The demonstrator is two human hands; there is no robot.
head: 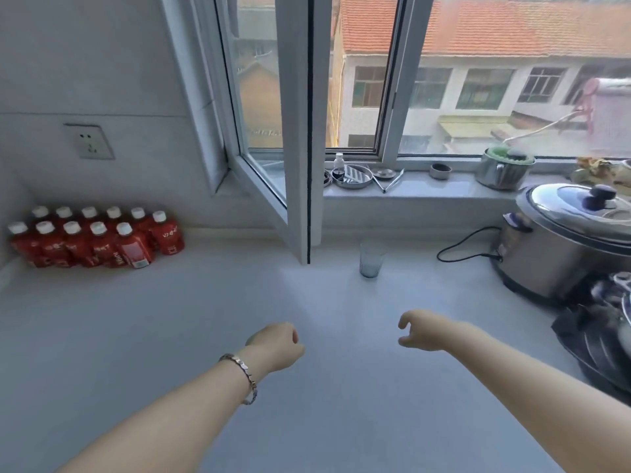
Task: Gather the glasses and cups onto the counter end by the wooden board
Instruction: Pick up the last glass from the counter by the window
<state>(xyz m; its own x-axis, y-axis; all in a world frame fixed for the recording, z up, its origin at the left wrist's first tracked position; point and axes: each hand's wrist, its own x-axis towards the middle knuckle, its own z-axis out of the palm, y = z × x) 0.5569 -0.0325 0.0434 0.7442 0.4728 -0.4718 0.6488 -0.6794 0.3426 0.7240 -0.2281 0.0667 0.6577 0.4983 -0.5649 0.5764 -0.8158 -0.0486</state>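
Fingers: left hand (278, 346) loosely curled in, holds nothing, bracelet (244, 373) on wrist; right hand (421, 331) half open, thumb & fingers apart in a C, also holding nothing. Both hover over bare counter (170, 336).

L to R: red bottles (97, 238) packed in the corner at 10 o'clock. Open window sash (300, 131) at 12. Clear glass (370, 259) upright on counter at 1 o'clock, well apart from both hands, just right of sash. Steel cooker (563, 247) w/ lid at 2–3 o'clock.

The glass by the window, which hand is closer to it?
The right hand. It hovers open just in front of the glass, slightly to its right. The left hand, loosely curled, hangs farther back and off to the left.
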